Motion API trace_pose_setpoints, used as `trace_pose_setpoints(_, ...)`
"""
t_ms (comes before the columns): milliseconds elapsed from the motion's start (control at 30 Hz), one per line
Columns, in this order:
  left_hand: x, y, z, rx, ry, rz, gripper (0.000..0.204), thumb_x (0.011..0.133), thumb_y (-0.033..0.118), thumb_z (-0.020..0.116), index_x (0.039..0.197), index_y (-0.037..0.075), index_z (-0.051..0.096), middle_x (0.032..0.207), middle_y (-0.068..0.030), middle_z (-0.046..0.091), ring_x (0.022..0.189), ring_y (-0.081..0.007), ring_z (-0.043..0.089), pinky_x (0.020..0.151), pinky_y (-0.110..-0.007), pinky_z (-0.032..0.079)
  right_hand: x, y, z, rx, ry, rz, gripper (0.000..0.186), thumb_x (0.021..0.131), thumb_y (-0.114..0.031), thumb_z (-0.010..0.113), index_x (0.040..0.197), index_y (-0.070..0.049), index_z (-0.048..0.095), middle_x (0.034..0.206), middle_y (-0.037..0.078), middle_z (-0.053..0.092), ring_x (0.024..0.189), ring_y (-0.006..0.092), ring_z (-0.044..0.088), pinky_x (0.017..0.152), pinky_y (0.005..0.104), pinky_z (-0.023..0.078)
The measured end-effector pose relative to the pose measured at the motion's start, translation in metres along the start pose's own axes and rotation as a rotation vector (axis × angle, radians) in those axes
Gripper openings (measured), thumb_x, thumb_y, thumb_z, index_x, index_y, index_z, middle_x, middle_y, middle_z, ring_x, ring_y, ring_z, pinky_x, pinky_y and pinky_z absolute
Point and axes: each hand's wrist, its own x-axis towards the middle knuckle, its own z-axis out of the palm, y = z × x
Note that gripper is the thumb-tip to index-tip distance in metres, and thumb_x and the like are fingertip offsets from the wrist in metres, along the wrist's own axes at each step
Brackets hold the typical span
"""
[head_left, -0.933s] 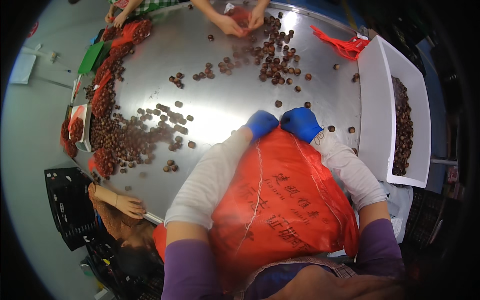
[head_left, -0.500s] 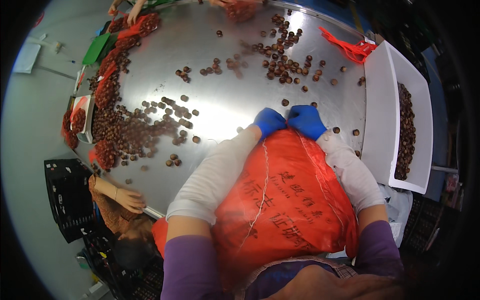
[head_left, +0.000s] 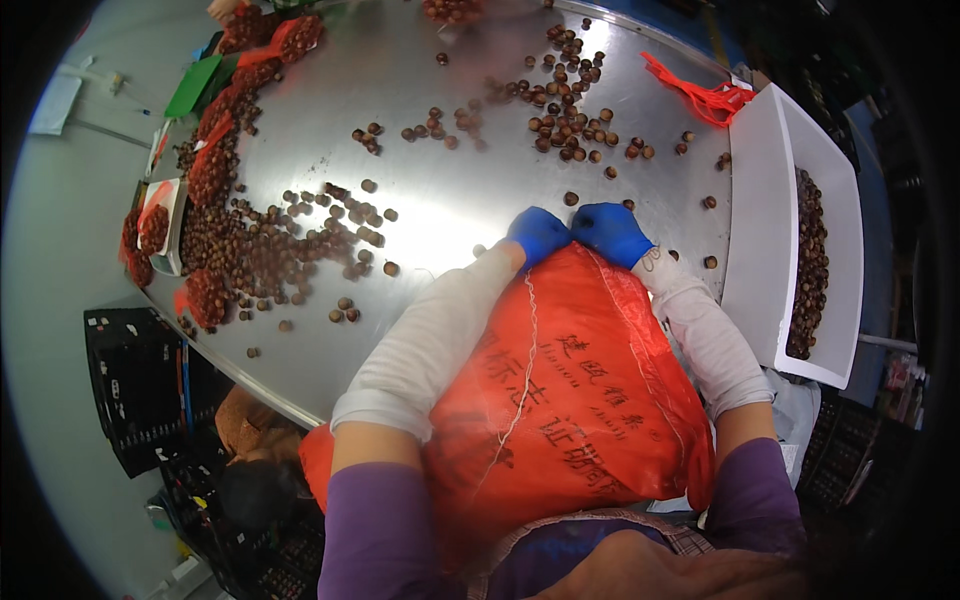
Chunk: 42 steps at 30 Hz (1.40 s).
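Observation:
My left hand (head_left: pixel 540 236) and my right hand (head_left: pixel 612 232), both in blue gloves, are closed side by side on the gathered top of a large red woven sack (head_left: pixel 590 400). Their fingers hide the exact grip. Seams and dark printing run down the sack, which spreads between my forearms against my body. Just beyond my knuckles, a few round brown chestnuts (head_left: pixel 571 199) lie on the metal table.
Chestnuts lie scattered over the metal table (head_left: pixel 310 350), heaped at left beside filled red net bags (head_left: pixel 210 170). At right stands a white bin (head_left: pixel 755 230) holding chestnuts, with empty red netting (head_left: pixel 697 95) beside it. A person (head_left: pixel 255 440) is at the lower left, near black crates (head_left: pixel 135 390).
My hands stay closed on the sack, shifting only slightly. The co-worker's hand at the lower left table edge has gone from view. Some chestnuts have shifted, and a net bag at the top moved left.

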Motion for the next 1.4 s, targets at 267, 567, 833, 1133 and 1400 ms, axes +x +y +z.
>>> trace_pose_setpoints(267,0.005,-0.012,0.007,0.224,0.085,0.066,0.023,0.081,0.028,0.063,0.089,0.01,0.074,0.09,-0.0113,0.071,0.083,-0.0266,0.067,0.079,-0.035,0.051,-0.011,-0.034,-0.072,0.936,0.022,0.296,0.016,0.089,-0.024,0.057,0.083,-0.01,0.059,0.069,-0.002,0.053,0.058,0.0072,0.046,0.054,0.0225,0.037)
trace_pose_setpoints(567,0.007,-0.01,0.008,0.186,0.094,0.107,0.02,0.081,0.023,0.062,0.086,0.008,0.074,0.087,-0.0113,0.071,0.079,-0.0253,0.066,0.075,-0.032,0.05,-0.012,-0.02,-0.012,-0.186,-0.064,0.09,0.018,0.077,-0.028,0.062,0.079,-0.012,0.071,0.082,0.01,0.068,0.076,0.0304,0.065,0.068,0.0391,0.051)
trace_pose_setpoints(833,0.005,-0.016,0.009,0.013,0.147,0.117,0.016,0.08,0.021,0.066,0.084,0.008,0.074,0.083,-0.0113,0.07,0.075,-0.0244,0.066,0.074,-0.032,0.051,-0.004,-0.023,-0.01,-0.048,-0.034,0.13,0.017,0.077,-0.025,0.061,0.079,-0.011,0.07,0.085,0.012,0.068,0.079,0.0321,0.064,0.068,0.0395,0.051)
trace_pose_setpoints(1133,0.026,-0.03,0.01,0.592,0.063,0.231,0.026,0.083,0.027,0.053,0.089,0.011,0.073,0.097,-0.0136,0.068,0.09,-0.0305,0.064,0.083,-0.038,0.05,-0.036,0.002,-0.054,0.685,0.002,0.359,0.018,0.082,-0.013,0.06,0.095,-0.001,0.067,0.082,0.001,0.065,0.072,0.0073,0.055,0.066,0.0233,0.044)
trace_pose_setpoints(1400,-0.032,0.029,-0.003,-0.235,-0.045,0.185,0.018,0.086,0.011,0.058,0.097,0.009,0.071,0.098,-0.0075,0.07,0.086,-0.0222,0.066,0.078,-0.03,0.052,-0.173,-0.075,-0.113,0.317,-0.236,0.21,0.038,0.074,-0.02,0.075,0.109,-0.008,0.064,0.093,0.006,0.064,0.079,0.0147,0.058,0.072,0.028,0.049)
